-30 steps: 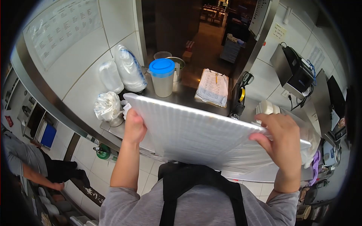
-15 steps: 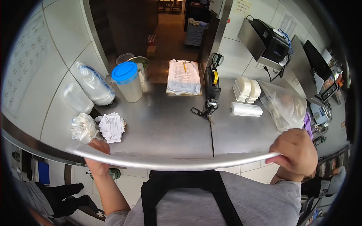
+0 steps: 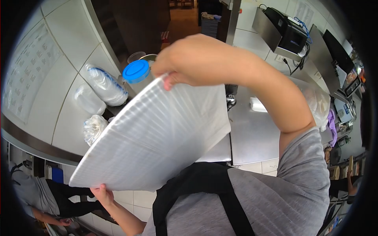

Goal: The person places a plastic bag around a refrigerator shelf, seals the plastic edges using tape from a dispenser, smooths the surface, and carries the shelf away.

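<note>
Both hands hold a large, flat stack of translucent white plastic sheets (image 3: 157,133), tilted up in front of my body; I cannot tell whether they are bags. My left hand (image 3: 103,194) pinches its lower left edge from below. Reaching across, my right hand (image 3: 177,59) is closed on the upper edge, with the fingertips curled over it. Behind that edge stands a pitcher with a blue lid (image 3: 136,71). The clipboard and most of the paper slips are hidden behind the stack.
Plastic-wrapped packs (image 3: 106,85) and a bunched white bag (image 3: 94,129) lie along the left wall. On the steel counter (image 3: 254,141) are a white roll (image 3: 258,105) and a clear plastic bag (image 3: 315,102). A printer (image 3: 289,37) hangs at upper right. Another person (image 3: 35,192) stands at lower left.
The stack has swung from edge-on and level to a raised slant, its broad face showing. My right hand has moved up and left across the counter; my left hand has dropped lower.
</note>
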### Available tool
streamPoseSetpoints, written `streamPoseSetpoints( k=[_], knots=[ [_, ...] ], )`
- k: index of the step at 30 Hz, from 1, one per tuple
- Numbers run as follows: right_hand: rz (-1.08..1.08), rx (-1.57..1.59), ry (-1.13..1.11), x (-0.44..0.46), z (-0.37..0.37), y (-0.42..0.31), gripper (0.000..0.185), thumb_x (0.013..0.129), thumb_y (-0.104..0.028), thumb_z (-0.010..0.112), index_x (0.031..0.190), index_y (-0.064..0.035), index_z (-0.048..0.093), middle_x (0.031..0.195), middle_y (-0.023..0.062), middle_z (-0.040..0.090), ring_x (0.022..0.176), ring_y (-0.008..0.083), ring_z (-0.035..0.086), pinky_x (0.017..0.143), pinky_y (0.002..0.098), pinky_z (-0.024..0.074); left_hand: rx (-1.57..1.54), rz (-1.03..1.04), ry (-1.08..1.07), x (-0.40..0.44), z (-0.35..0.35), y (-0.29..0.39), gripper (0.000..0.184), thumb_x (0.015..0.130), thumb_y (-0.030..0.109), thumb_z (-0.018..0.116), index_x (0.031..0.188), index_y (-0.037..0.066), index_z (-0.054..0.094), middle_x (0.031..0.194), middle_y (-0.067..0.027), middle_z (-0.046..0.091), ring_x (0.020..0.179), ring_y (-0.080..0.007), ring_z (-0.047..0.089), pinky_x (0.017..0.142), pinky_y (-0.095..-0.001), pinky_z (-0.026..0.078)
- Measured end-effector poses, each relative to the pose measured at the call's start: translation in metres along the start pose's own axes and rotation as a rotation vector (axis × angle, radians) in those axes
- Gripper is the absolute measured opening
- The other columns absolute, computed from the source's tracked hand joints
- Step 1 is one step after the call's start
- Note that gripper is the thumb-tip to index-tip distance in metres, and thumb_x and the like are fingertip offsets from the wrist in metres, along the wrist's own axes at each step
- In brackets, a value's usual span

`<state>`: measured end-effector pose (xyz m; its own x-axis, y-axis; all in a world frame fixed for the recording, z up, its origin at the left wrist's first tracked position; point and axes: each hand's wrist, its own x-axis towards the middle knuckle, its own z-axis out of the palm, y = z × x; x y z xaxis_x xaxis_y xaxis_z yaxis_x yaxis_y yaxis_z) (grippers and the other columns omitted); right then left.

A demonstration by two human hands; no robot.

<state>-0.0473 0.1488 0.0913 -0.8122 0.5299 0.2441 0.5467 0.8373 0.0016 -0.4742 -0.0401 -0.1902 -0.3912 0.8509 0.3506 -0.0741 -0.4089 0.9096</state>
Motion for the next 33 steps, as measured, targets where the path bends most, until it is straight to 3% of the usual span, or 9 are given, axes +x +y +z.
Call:
streamPoseSetpoints(
  k=[9, 14, 17, 19, 23, 27, 29, 31, 33],
  knots=[
    [-0.033, -0.034, 0.02, 0.054, -0.003, 0.052, 0.019, 0.083, -0.03, 0.064, 0.092, -0.0133, 0.065, 0.077, 0.0032, 0.062, 0.078, 0.0211, 0.062, 0.07, 0.036, 0.047, 0.076, 0.174, 0.104, -0.053, 0.049, 0.032, 0.06, 0.077, 0.018, 0.079, 0.124, -0.003, 0.048, 0.122, -0.0135, 0.057, 0.11, -0.0244, 0.057, 0.097, -0.0384, 0.043],
    [0.018, -0.132, 0.054, 0.06, 0.023, 0.109, 0.023, 0.086, -0.03, 0.061, 0.1, -0.0114, 0.061, 0.095, 0.0036, 0.061, 0.099, 0.0246, 0.057, 0.083, 0.0386, 0.0457, 0.207, 0.243, 0.188, -0.059, 0.15, 0.048, 0.044, 0.075, 0.007, 0.077, 0.113, -0.003, 0.057, 0.107, -0.0117, 0.063, 0.097, -0.0216, 0.061, 0.092, -0.0352, 0.045],
    [0.014, -0.094, 0.139, 0.051, 0.036, 0.138, 0.022, 0.087, -0.029, 0.061, 0.1, -0.0116, 0.061, 0.097, 0.0042, 0.061, 0.103, 0.0256, 0.055, 0.086, 0.0401, 0.0455, 0.327, 0.14, 0.055, -0.058, 0.182, 0.057, 0.031, 0.075, 0.003, 0.077, 0.102, -0.001, 0.063, 0.095, -0.009, 0.066, 0.086, -0.0191, 0.062, 0.082, -0.0331, 0.049],
    [0.041, -0.084, 0.167, 0.047, 0.045, 0.15, 0.019, 0.087, -0.024, 0.062, 0.101, -0.0109, 0.06, 0.1, 0.0048, 0.06, 0.103, 0.0267, 0.054, 0.088, 0.0406, 0.0452, 0.664, 0.19, -0.181, -0.052, 0.199, 0.06, 0.028, 0.067, 0.007, 0.081, 0.088, -0.002, 0.066, 0.08, -0.0093, 0.065, 0.066, -0.0222, 0.061, 0.06, -0.0322, 0.049],
    [-0.014, -0.003, 0.279, 0.049, 0.055, 0.167, 0.016, 0.085, -0.01, 0.061, 0.101, -0.0087, 0.06, 0.105, 0.0073, 0.06, 0.102, 0.0304, 0.056, 0.087, 0.0409, 0.0457, 0.705, 0.469, -0.491, -0.03, 0.238, 0.093, 0.034, 0.064, 0.014, 0.085, 0.089, 0.002, 0.065, 0.071, -0.0083, 0.06, 0.057, -0.0236, 0.057, 0.051, -0.0305, 0.045],
    [0.017, 0.029, 0.249, 0.049, 0.049, 0.161, 0.019, 0.087, -0.018, 0.06, 0.104, -0.0105, 0.063, 0.106, 0.0043, 0.062, 0.105, 0.0261, 0.057, 0.092, 0.0403, 0.0455, 0.901, 0.371, -1.19, 0.037, 0.231, 0.16, 0.052, 0.064, 0.022, 0.083, 0.11, 0.009, 0.063, 0.102, -0.0077, 0.065, 0.088, -0.0253, 0.064, 0.073, -0.0321, 0.053],
    [0.015, 0.049, 0.248, 0.049, 0.046, 0.159, 0.019, 0.087, -0.017, 0.06, 0.104, -0.0102, 0.064, 0.106, 0.005, 0.062, 0.105, 0.0261, 0.058, 0.091, 0.0404, 0.0456, 1.067, 0.405, -1.041, 0.07, 0.238, 0.195, 0.056, 0.064, 0.017, 0.078, 0.118, 0.012, 0.061, 0.117, -0.0054, 0.062, 0.104, -0.027, 0.06, 0.083, -0.0346, 0.052],
    [0.013, 0.072, 0.225, 0.048, 0.046, 0.157, 0.019, 0.087, -0.018, 0.059, 0.104, -0.0105, 0.064, 0.105, 0.0056, 0.062, 0.104, 0.0262, 0.058, 0.09, 0.0403, 0.0461, 1.234, 1.058, -0.886, 0.1, 0.278, 0.224, 0.055, 0.067, 0.014, 0.072, 0.12, 0.014, 0.06, 0.121, -0.002, 0.061, 0.107, -0.0267, 0.06, 0.084, -0.0345, 0.052],
    [0.01, 0.065, 0.223, 0.049, 0.046, 0.154, 0.018, 0.086, -0.015, 0.06, 0.103, -0.0088, 0.063, 0.105, 0.0071, 0.062, 0.102, 0.0282, 0.058, 0.088, 0.0407, 0.0464, 1.282, 1.258, -1.01, 0.107, 0.317, 0.232, 0.042, 0.068, 0.008, 0.069, 0.11, 0.016, 0.066, 0.118, -0.0013, 0.062, 0.113, -0.0243, 0.057, 0.087, -0.0345, 0.052]
  ],
)
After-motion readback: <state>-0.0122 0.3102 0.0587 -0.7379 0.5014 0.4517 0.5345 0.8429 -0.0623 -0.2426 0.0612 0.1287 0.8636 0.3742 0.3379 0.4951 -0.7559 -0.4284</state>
